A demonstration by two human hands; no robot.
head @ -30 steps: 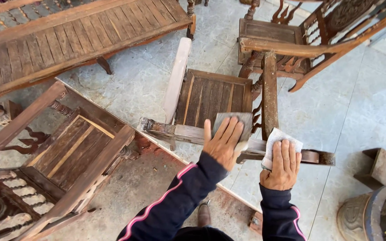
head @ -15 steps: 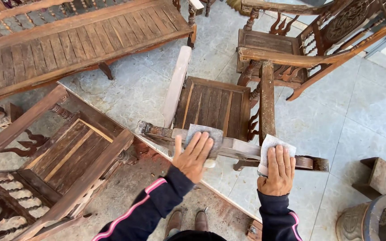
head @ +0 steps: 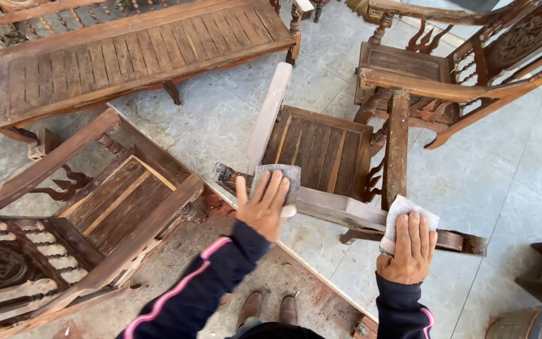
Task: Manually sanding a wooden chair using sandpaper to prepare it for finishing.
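left hand (head: 261, 204) flat, fingers spread, pressing a grey sanding sheet (head: 277, 179) onto the top rail (head: 330, 210) of the wooden chair (head: 321, 150) near its left end, right hand (head: 409, 248) palm-down pinning a pale folded sheet (head: 409, 210) near the rail's right end.

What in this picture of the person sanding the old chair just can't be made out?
- Head view: the top rail under the left hand and its grey sandpaper is covered.
- The right hand hides most of its white sheet.
- The pot at bottom right is cut off by the edge.
- The carved chair at left runs off the frame.
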